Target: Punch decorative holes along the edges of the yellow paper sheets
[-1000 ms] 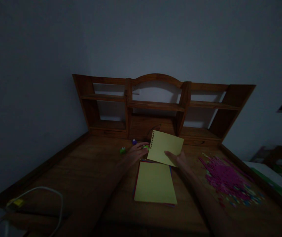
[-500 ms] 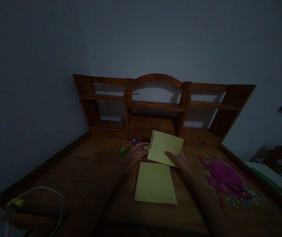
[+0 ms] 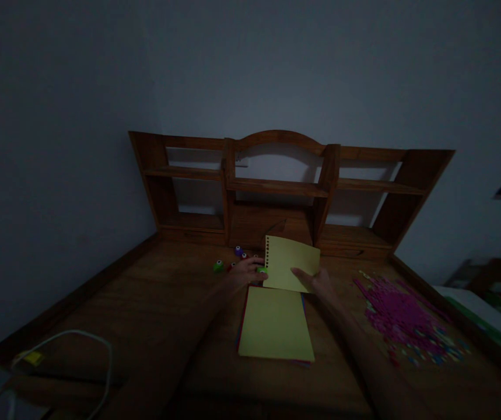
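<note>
My right hand (image 3: 319, 283) pinches the lower right of a pale yellow sheet (image 3: 288, 261), thumb on top. A row of small holes runs down the sheet's left edge. At that edge, my left hand (image 3: 242, 275) is closed on a small green piece with a white round spot (image 3: 262, 270), which looks like a craft punch. The piece meets the sheet's lower left edge; the fingers partly hide it. Just below the held sheet, a stack of yellow and other coloured paper (image 3: 277, 326) lies on the desk.
Similar small pieces stand left of the sheet: a green one (image 3: 218, 266), a purple one (image 3: 238, 251) and red ones (image 3: 244, 256). A pile of pink and multicoloured bits (image 3: 402, 315) lies right. A wooden shelf (image 3: 277, 188) backs the desk; a white cable (image 3: 75, 332) loops at front left.
The yellow sheet has shifted slightly left and become straighter. My left hand has come to its left edge with the green piece, and the red pieces behind it show more.
</note>
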`<state>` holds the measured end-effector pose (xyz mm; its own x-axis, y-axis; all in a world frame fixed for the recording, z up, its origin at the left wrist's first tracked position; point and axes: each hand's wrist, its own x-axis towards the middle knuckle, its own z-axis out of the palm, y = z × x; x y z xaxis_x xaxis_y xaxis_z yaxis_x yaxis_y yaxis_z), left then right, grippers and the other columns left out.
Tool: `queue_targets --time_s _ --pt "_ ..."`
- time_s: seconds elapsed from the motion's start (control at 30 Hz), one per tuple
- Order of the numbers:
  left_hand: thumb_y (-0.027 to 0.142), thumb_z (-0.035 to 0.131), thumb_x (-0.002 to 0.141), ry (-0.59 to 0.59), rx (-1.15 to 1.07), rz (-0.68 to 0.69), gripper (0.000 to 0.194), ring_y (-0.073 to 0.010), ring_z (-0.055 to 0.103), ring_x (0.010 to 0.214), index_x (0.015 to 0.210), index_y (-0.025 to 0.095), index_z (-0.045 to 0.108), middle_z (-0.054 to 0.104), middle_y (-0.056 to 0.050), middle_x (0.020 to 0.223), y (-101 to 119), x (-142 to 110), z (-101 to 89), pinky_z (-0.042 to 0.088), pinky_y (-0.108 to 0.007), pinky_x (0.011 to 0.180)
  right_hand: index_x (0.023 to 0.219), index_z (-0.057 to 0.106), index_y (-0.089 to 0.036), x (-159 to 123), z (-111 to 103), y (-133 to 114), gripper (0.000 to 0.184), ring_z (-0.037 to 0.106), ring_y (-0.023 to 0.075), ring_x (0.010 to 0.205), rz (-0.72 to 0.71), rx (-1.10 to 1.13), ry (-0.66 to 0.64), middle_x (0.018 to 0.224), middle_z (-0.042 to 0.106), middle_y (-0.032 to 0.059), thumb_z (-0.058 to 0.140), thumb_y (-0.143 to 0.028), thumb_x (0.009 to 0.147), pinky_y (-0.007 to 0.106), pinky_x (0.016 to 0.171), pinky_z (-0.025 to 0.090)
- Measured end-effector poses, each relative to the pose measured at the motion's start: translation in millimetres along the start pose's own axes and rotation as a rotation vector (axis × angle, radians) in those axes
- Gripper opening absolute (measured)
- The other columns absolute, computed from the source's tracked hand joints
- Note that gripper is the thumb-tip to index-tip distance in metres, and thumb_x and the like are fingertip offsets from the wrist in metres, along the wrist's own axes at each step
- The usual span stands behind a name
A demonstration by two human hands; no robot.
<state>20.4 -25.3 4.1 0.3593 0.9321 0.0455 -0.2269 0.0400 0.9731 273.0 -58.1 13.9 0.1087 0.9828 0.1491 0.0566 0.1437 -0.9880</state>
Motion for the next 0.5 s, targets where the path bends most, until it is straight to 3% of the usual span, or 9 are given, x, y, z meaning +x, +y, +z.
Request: queue_targets --time_s 0.3,0.5 --pt "0.017 0.091 0.053 -0.026 0.02 -0.045 0.055 -0.0266 0.07 0.089 0.102 0.017 0.067 0.073 -0.011 0.1 0.8 1.3 -2.9 0.052 -0.045 0.087 0.101 0.072 -0.011 -5.1 -1.2 -6.2 0.057 0.073 0.0312 0.081 0.004 -0.014 -0.058 0.097 0.076 0.0162 0.083 -0.051 0.062 0.034 0.062 0.059" --pt "0.019 0.093 0.051 0.0 0.006 -0.052 0.058 -0.0248 0.07 0.087 0.102 0.018 0.065 0.072 -0.011 0.103 -3.0 2.6 -0.2 0.055 -0.04 0.081 0.104 0.072 -0.011 -5.3 1.3 -4.6 0.058 0.073 0.0319 0.082 -0.002 -0.01 -0.074 0.098 0.076 0.0171 0.082 -0.05 0.062 0.034 0.061 0.059"
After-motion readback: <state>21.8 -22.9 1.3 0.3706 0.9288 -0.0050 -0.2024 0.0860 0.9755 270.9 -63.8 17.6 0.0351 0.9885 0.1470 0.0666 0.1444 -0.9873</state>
